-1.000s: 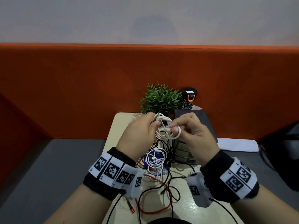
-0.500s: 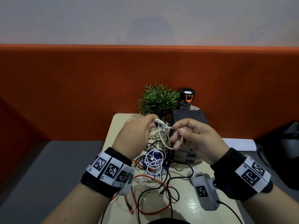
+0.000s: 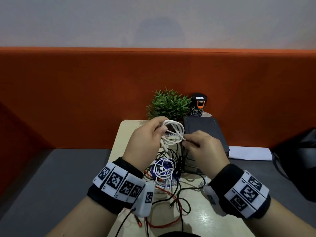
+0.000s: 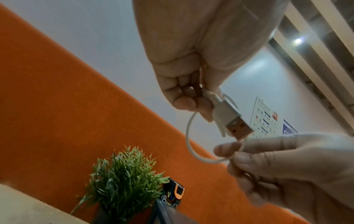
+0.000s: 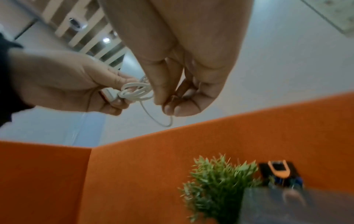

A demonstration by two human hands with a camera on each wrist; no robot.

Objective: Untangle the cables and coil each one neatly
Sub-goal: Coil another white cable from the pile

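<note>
A white USB cable point(image 3: 172, 134), wound into several loose loops, is held above the table at about 12 o'clock from the remaining pile; its flat metal plug point(image 4: 232, 121) juts out beside the coil. Below it, a second white cable point(image 3: 164, 170) lies roughly coiled on the tabletop, while a red cable point(image 3: 164, 224) and black cables point(image 3: 183, 194) sprawl tangled toward 6 o'clock.

Lighting: we recorded soft, even indoor light; a ceiling spot point(image 4: 298, 40) glared. Wrist views were blurred, the plant point(image 5: 216, 181) smeared; head view bowed at edges.
</note>
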